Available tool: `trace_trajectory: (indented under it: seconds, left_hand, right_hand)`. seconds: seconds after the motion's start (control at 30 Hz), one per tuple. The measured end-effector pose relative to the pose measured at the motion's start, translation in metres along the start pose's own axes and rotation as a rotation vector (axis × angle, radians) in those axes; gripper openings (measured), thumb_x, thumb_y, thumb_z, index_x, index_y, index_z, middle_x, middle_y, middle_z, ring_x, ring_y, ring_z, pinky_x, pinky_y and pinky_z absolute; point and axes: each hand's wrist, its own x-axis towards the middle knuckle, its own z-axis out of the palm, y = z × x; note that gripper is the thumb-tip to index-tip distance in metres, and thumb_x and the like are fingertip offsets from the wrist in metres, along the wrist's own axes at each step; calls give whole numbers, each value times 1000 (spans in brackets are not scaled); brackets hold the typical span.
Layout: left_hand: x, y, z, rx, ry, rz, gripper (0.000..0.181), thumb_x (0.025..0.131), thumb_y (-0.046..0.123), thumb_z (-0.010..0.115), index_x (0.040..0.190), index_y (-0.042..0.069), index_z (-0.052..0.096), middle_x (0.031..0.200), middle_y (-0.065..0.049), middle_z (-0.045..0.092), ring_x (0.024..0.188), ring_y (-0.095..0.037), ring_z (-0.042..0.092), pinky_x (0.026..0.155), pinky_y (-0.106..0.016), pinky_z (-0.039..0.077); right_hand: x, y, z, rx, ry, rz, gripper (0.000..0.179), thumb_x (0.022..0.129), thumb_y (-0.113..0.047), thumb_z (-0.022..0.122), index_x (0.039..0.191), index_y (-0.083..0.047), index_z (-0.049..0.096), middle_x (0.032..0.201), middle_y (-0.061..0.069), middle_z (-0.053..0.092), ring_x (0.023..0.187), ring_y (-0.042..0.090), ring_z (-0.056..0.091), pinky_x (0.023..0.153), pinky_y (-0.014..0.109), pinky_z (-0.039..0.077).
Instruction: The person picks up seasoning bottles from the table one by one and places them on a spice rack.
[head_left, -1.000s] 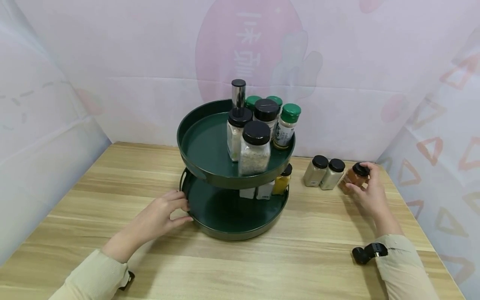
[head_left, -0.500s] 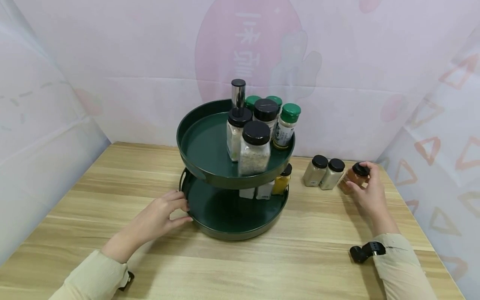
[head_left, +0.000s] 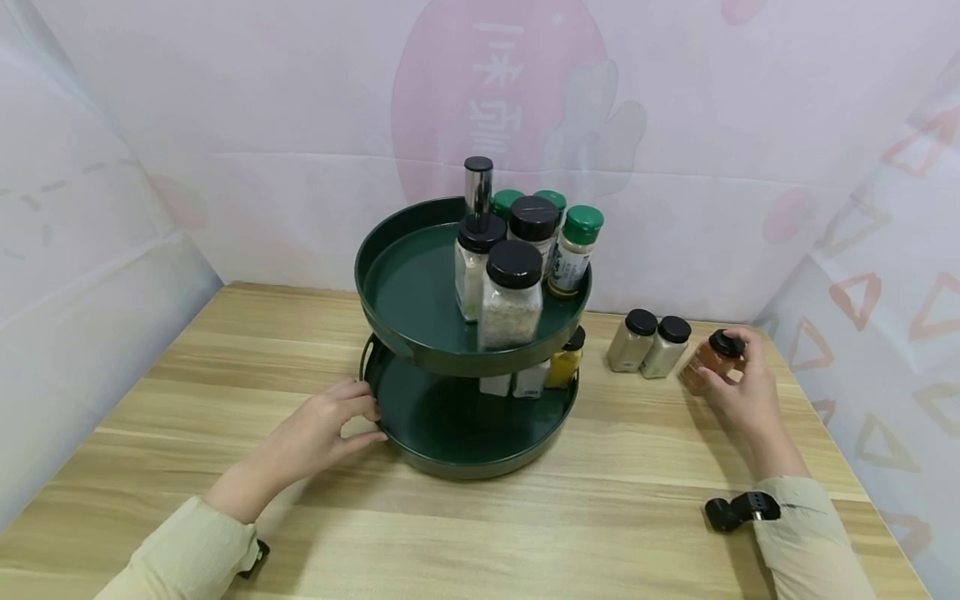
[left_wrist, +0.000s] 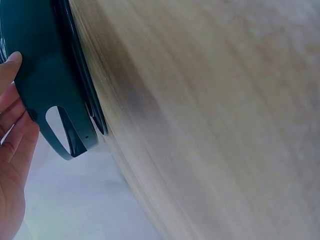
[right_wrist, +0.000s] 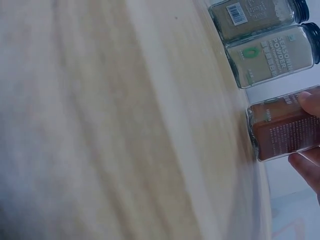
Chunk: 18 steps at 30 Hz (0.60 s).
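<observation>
A dark green two-tier round tray rack [head_left: 465,471] stands mid-table. My left hand [head_left: 318,429] holds its lower tray's rim at the left, near the cut-out handle [left_wrist: 80,145]. Toward the table's back right, my right hand [head_left: 742,387] grips a black-capped spice jar [head_left: 705,367] of reddish-brown powder between thumb and fingers. The thumb [right_wrist: 311,102] lies across the jar's side in the right wrist view. Whether the jar's base fully touches the wood is hard to tell. Two pale-powder jars, one beige [head_left: 628,346] and one lighter [head_left: 663,352], stand just left of it.
Several jars, including a large clear one [head_left: 510,312] and a green-capped one [head_left: 572,258], crowd the upper tray's right side around a metal post [head_left: 477,192]. Below, a yellow jar [head_left: 562,367] stands beside pale ones. A printed cloth backdrop [head_left: 300,225] hangs behind the table [head_left: 525,533].
The right hand and the reddish-brown jar have shifted slightly to the right, with a little more gap to the neighbouring jars at cap height. The left hand keeps its place on the rim.
</observation>
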Motion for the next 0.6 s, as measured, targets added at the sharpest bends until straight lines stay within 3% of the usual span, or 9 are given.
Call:
trace_trajectory:
  seconds: [0.07, 0.2, 0.23, 0.47, 0.6]
  left_hand:
    - [0, 0, 0, 1, -3, -2, 24, 71, 14, 89, 80, 16, 66, 87, 10, 59, 84, -4, 54, 69, -22, 54]
    - [1, 1, -1, 6, -9, -8, 24, 71, 14, 88, 80, 16, 66, 87, 10, 59, 83, -4, 54, 68, -22, 54]
    - [1, 1, -1, 7, -10, -9, 24, 71, 14, 88, 80, 16, 66, 87, 10, 59, 83, -4, 54, 68, -22, 54]
    - [1, 1, -1, 7, -10, -10, 24, 71, 14, 89, 80, 16, 66, 86, 10, 59, 83, -4, 53, 68, -21, 54]
    - [1, 1, -1, 8, -9, -8, 24, 71, 14, 89, 80, 16, 67, 86, 10, 59, 83, -4, 53, 68, -21, 54]
  right_hand:
    - [-2, -1, -1, 4, 1, 0, 72, 86, 9, 69, 143, -2, 28, 133, 31, 49, 104, 41, 58, 73, -6, 40]
    - [-2, -4, -4, -18, 4, 10, 72, 86, 7, 71, 144, -5, 29, 132, 30, 51, 98, 4, 55, 74, -6, 41]
    - [-2, -4, -5, -21, 3, 12, 72, 86, 7, 71, 144, -5, 29, 132, 29, 51, 98, 0, 53, 75, -5, 41]
    - [-3, -14, -10, 8, 7, -1, 74, 85, 9, 71, 145, -4, 28, 129, 23, 52, 97, -14, 45, 76, -4, 43]
    - [-4, -22, -13, 53, 25, -37, 74, 83, 12, 71, 143, -2, 30, 120, -1, 54, 96, -19, 45, 78, -2, 45]
